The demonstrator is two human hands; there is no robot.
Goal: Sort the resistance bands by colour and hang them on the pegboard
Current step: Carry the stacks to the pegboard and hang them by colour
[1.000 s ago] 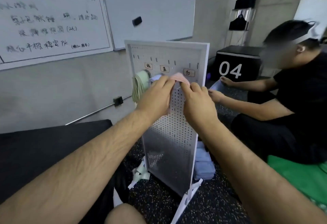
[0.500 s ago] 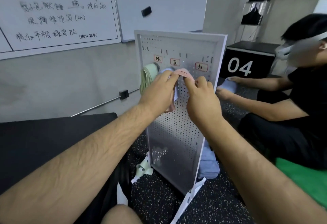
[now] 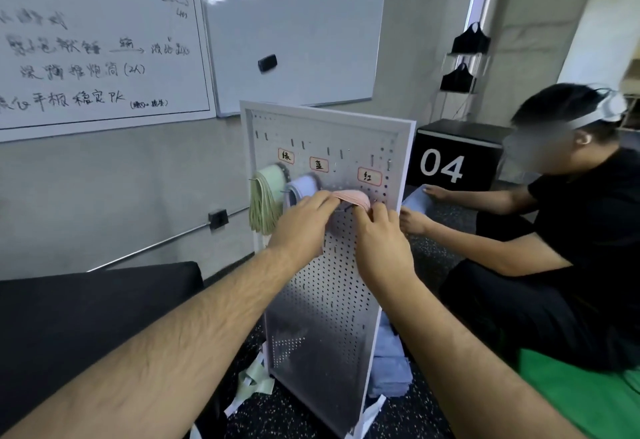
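Nearest us, two bare forearms reach up from the bottom edge toward a white pegboard that stands upright on the speckled dark floor. By the pegboard's near left foot lie loose pale green and white strips, and behind its right edge we see a stack of light blue bands. To the left sits a low black padded surface. Higher up, the left hand grips the left end of a bundle of pink resistance bands, and the right hand pinches its right end with curled fingertips. The bundle is held against the board's upper face, below and left of the red label, with a thin dark hook showing under it between the hands. Left of it, blue resistance bands hang on a peg beneath the blue label, and farthest left, green resistance bands droop from a peg under the green label. To the right, a person in black clothes sits on the floor beside a green mat, with both hands on a light blue band. Behind them stands a black box marked 04. On the far wall we see a written-on whiteboard, a blank whiteboard carrying a black eraser, and black bags on a rack.
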